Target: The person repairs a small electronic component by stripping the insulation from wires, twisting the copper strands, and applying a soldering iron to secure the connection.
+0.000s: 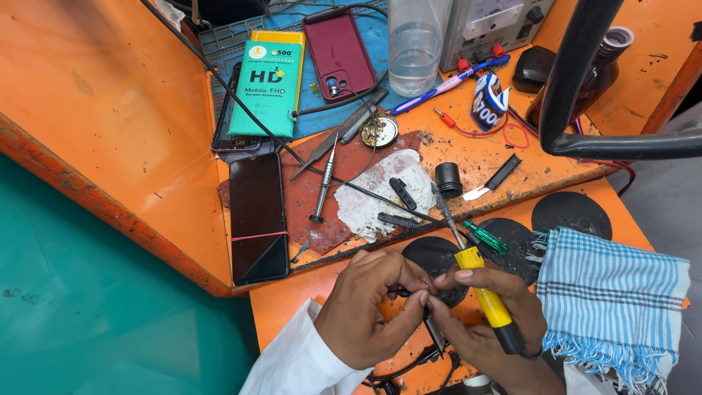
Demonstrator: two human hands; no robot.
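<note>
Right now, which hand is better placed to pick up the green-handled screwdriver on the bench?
Probably the right hand: the green-handled screwdriver lies just beyond it. But it already grips a yellow-handled tool. The left hand is farther away and pinches a small part against the right fingers.

Left hand: low in the view, back of the hand up, curled inward.
Left fingers: bent, tips pinched together toward the right hand.
Left wrist: in a white sleeve, coming in from the lower edge.
Right hand: palm turned inward, closed in a grip.
Right fingers: tips meeting the left ones.
Hands: touching at the fingertips.
</note>
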